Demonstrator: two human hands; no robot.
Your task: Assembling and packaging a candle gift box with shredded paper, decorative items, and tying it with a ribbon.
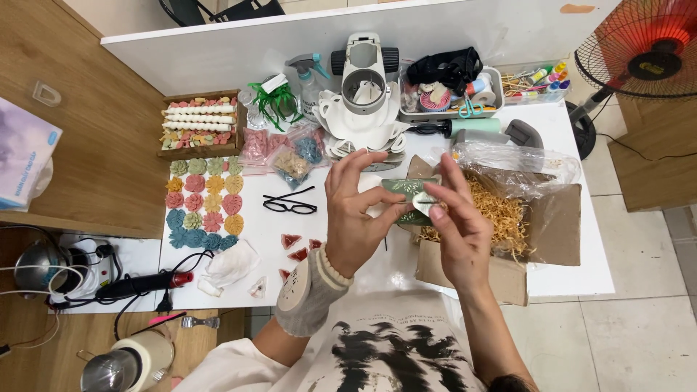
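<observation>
Both hands (406, 218) pinching green patterned piece (406, 190), its lower edge hidden by fingers (377, 199)

Bright, even indoor light from above, soft short shadows under the hands, mild glare on the white table (508, 138) at upper centre, sharp focus mid-frame, slight wide-angle bending at the edges, fan (646, 47) at upper right glowing red

Probably a home craft workshop — moulded coloured flowers (203, 203), packing box (537, 232), marker pens (541, 78).
</observation>
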